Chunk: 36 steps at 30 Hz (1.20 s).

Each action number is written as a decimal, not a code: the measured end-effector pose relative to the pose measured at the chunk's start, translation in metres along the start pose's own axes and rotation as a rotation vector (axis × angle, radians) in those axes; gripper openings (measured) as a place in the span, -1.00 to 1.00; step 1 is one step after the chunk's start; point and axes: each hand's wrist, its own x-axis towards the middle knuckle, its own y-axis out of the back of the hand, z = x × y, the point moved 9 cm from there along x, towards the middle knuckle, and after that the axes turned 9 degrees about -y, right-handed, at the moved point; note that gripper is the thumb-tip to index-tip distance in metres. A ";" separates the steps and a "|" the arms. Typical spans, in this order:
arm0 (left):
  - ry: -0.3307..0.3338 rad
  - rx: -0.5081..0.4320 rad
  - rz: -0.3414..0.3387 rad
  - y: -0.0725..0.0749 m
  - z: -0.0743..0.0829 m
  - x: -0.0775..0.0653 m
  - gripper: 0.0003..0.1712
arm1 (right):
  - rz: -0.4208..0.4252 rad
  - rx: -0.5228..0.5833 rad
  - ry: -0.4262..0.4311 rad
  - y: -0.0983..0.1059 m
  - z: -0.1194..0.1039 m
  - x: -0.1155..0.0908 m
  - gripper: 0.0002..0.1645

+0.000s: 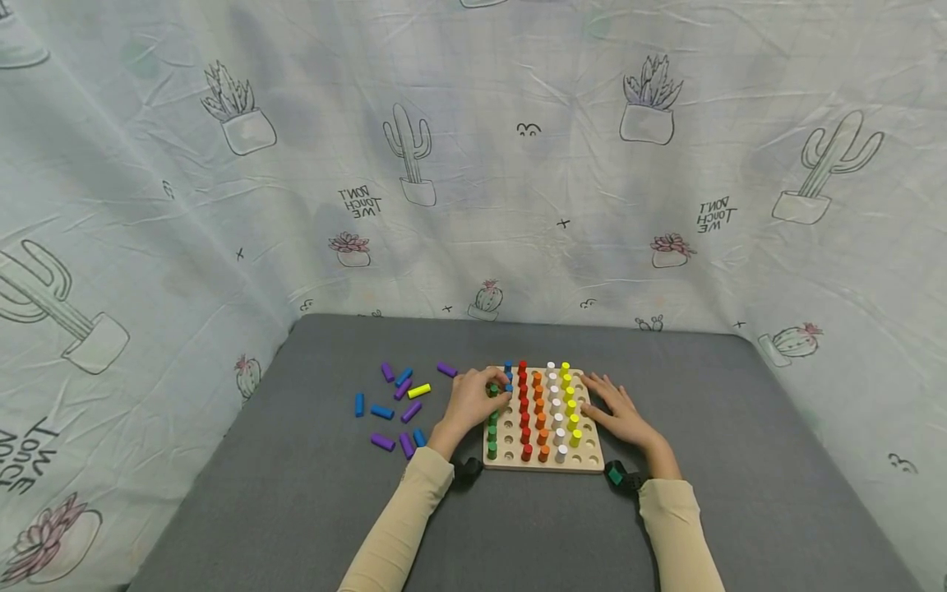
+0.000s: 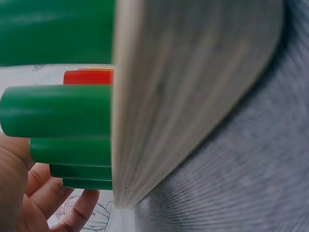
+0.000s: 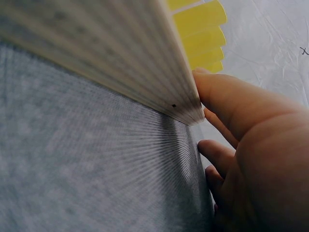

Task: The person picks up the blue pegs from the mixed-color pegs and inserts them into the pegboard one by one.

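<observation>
A square wooden pegboard (image 1: pixel 585 450) carries columns of green, blue, red, orange, white and yellow pegs. My left hand (image 1: pixel 469 400) reaches over its left side, thumb and forefinger pinching a blue peg (image 1: pixel 508 389) in the second column, beside the green pegs (image 1: pixel 491 441). In the left wrist view, green pegs (image 2: pixel 58 111) hide the fingertips' work. At the board's right edge lies my right hand (image 1: pixel 625 418), fingers extended and spread. The right wrist view shows its thumb (image 3: pixel 227 96) against the board's edge, near the yellow pegs (image 3: pixel 200 24).
Loose purple pegs (image 1: pixel 382 441), several blue pegs (image 1: pixel 381 412) and one yellow peg (image 1: pixel 418 391) lie scattered left of the board on the grey tabletop (image 1: pixel 296 493). A cactus-print curtain (image 1: pixel 473 164) rises behind the table and along both sides.
</observation>
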 end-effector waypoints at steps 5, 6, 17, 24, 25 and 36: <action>-0.011 -0.013 0.014 0.004 0.003 0.001 -0.81 | 0.004 0.002 0.000 0.001 0.000 0.000 -0.29; -0.012 -0.014 0.015 0.005 0.004 0.001 -0.81 | 0.004 0.003 0.001 0.002 0.000 0.000 -0.29; -0.004 -0.001 0.022 0.015 0.004 0.002 -0.81 | 0.005 0.005 0.003 0.002 0.002 0.000 -0.28; 0.007 0.004 0.019 0.020 0.004 0.001 -0.79 | 0.008 -0.007 0.004 0.002 0.004 0.002 -0.28; 0.009 0.002 0.019 0.021 0.004 0.000 -0.79 | 0.008 -0.007 0.002 0.002 0.005 0.002 -0.28; 0.017 0.020 0.025 0.028 -0.003 -0.006 -0.80 | 0.007 -0.019 -0.004 0.000 0.004 0.003 -0.27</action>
